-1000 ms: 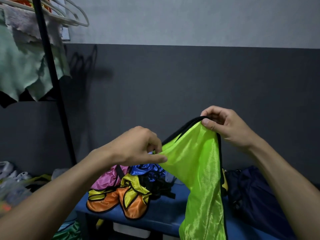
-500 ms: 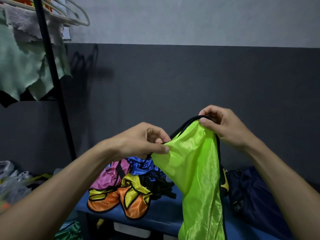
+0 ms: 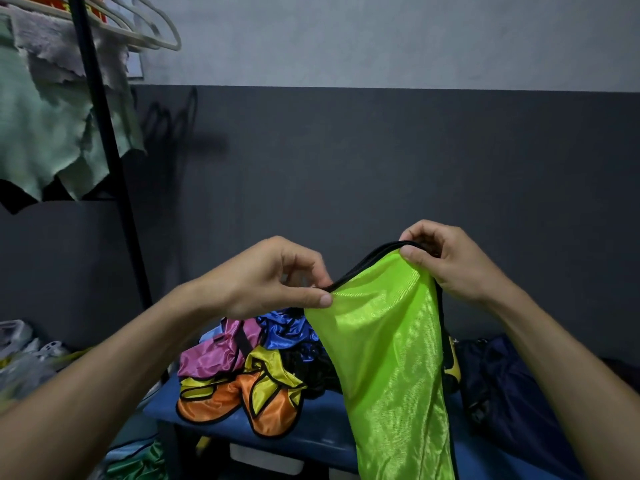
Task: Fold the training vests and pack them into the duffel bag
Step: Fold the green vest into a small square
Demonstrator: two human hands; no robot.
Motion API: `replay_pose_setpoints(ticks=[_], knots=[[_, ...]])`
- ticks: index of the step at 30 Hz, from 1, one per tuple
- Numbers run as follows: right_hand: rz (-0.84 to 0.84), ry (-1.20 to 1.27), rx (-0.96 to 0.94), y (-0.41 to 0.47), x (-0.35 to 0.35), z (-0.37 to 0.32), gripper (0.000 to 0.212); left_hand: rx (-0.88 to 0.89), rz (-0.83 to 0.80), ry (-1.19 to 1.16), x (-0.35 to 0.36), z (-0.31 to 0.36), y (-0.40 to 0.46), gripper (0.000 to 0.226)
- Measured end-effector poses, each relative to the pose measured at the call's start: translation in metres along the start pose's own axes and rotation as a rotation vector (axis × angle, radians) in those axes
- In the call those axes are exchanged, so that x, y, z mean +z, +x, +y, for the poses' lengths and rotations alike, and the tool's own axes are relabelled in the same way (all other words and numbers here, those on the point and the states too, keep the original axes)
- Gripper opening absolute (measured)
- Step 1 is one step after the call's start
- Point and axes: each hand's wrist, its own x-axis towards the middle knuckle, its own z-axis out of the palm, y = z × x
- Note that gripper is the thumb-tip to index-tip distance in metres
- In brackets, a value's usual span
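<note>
A lime-green training vest [image 3: 391,362] with black edging hangs in the air in front of me. My left hand [image 3: 273,278] pinches its top edge at the left between thumb and fingers. My right hand [image 3: 446,258] pinches the top edge at the right, a little higher. The vest drapes down past the bottom of the view. Behind it a pile of vests [image 3: 249,372] in pink, blue, yellow, orange and black lies on a blue bench [image 3: 322,434]. A dark navy duffel bag [image 3: 509,386] sits on the bench at the right, partly hidden by the green vest.
A black clothes rack pole [image 3: 107,161] stands at the left with pale green and grey cloths [image 3: 45,126] and hangers on it. Clutter and bags [image 3: 24,355] lie on the floor at the left. A dark grey wall is close behind the bench.
My left hand has slid a little right and up along the vest's top edge, toward my right hand. The held edge is shorter and tauter than before.
</note>
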Motion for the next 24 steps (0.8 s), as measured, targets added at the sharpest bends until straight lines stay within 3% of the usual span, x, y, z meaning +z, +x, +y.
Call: replay_pose_setpoints(ticks=[4,7,12,16,20,24], knots=[[0.014,0.097,-0.006,-0.004,-0.007,0.001,0.003,0.174,0.19,0.833,-0.001,-0.013,-0.004,0.023],[0.047,0.211,-0.025,-0.008,-0.009,-0.001,0.012,0.243,0.355,1.028,0.008,-0.02,-0.011,0.029],[0.078,0.32,-0.033,-0.013,-0.008,-0.003,0.013,0.332,0.546,1.025,0.021,-0.03,-0.013,0.023],[0.09,0.337,-0.05,-0.013,-0.009,-0.006,0.012,0.216,0.71,0.743,0.032,-0.033,-0.016,0.014],[0.086,0.326,-0.065,-0.012,-0.009,-0.009,0.013,0.017,0.691,0.571,0.038,-0.029,-0.013,0.043],[0.062,0.29,-0.076,-0.013,-0.009,-0.012,0.014,-0.029,0.597,0.566,0.037,-0.027,-0.01,0.032]])
